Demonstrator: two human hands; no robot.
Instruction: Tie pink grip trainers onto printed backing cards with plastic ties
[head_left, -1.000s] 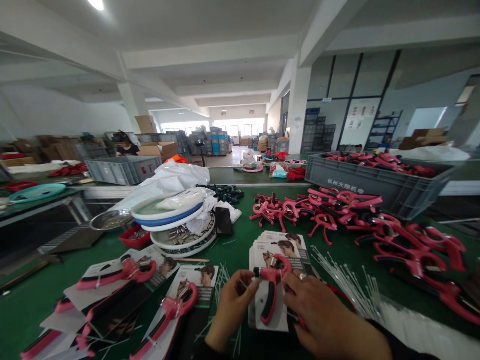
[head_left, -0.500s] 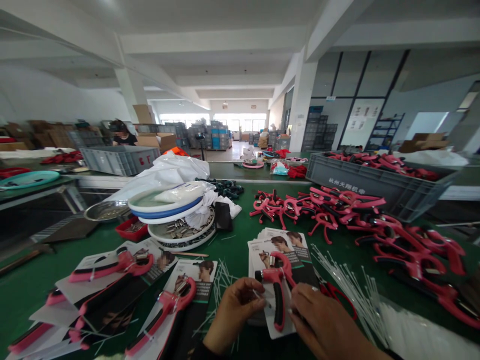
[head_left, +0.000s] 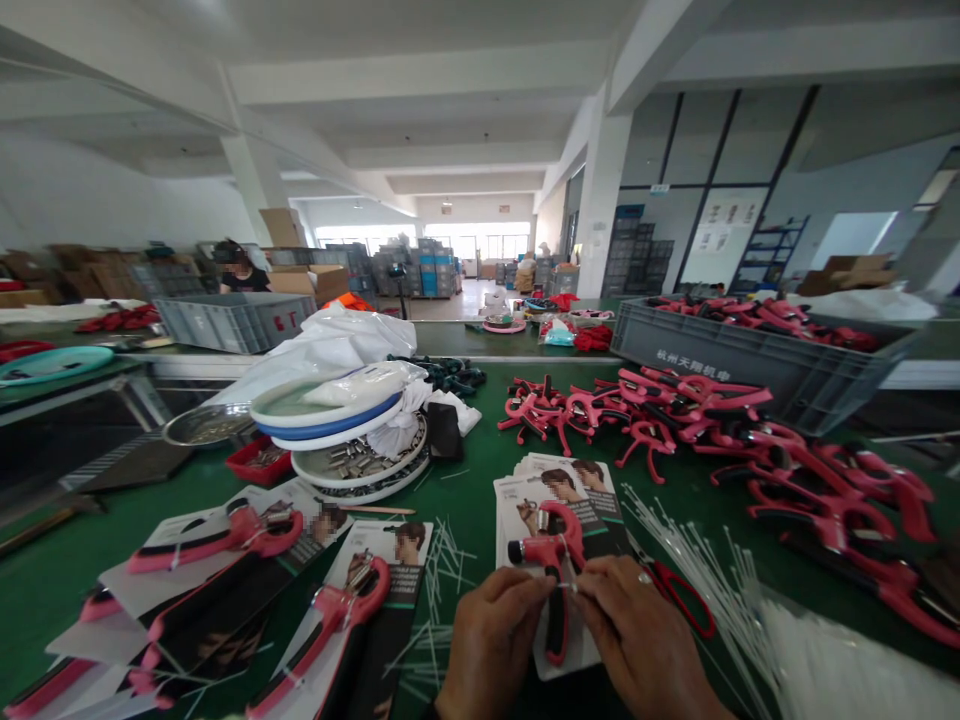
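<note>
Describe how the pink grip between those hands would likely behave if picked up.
The pink grip would probably feel stiff, given its thick frame. Its metal spring suggests some weight for its size. The dark handle padding looks likely to resist slipping.

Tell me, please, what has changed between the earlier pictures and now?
The left hand has moved rightward, nearer the right hand; the two now almost meet, pinching a thin white tie over the black handle of the pink hand grip. Since the first picture, the lower end of its card has swung right. The pink pile and grey crate look unchanged.
</note>
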